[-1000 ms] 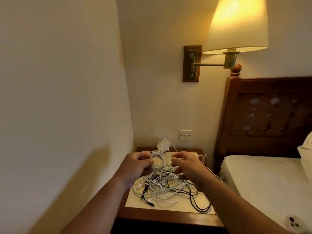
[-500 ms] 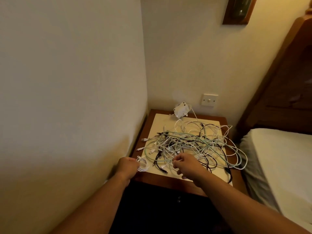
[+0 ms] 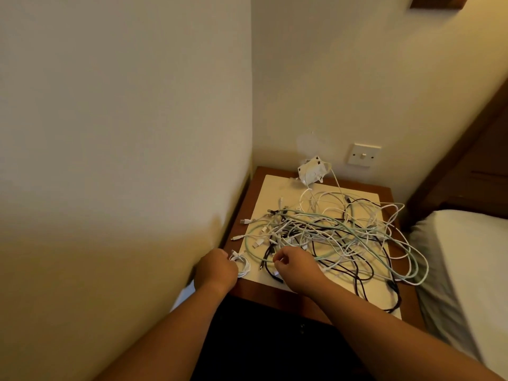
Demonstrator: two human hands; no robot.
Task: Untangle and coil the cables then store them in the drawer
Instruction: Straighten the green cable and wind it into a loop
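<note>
On the brown wooden nightstand (image 3: 241,200), set into the corner between 2 cream walls, lies a cream rectangular mat (image 3: 270,188) that carries a loose tangle of white, pale green and black cables (image 3: 332,232). The tangle spreads over most of the mat, and its loops spill past the right edge toward the white-sheeted mattress (image 3: 467,259) just beside the nightstand. A white plug-in charger block (image 3: 312,171) sits tilted at the far edge of the mat, its cord running down into the heap, below a white wall switch plate (image 3: 363,155). A dark wooden headboard (image 3: 472,149) rises behind the mattress. The left hand (image 3: 217,268) is at the near left corner, close against the left wall, fingers curled round a small coil of thin white cable (image 3: 243,266) that lies apart from the heap. The right hand (image 3: 297,266) rests at the near edge of the tangle with fingers curled and thumb against forefinger; whether a strand is pinched between them cannot be told. The nightstand's front below is too dark to read.
</note>
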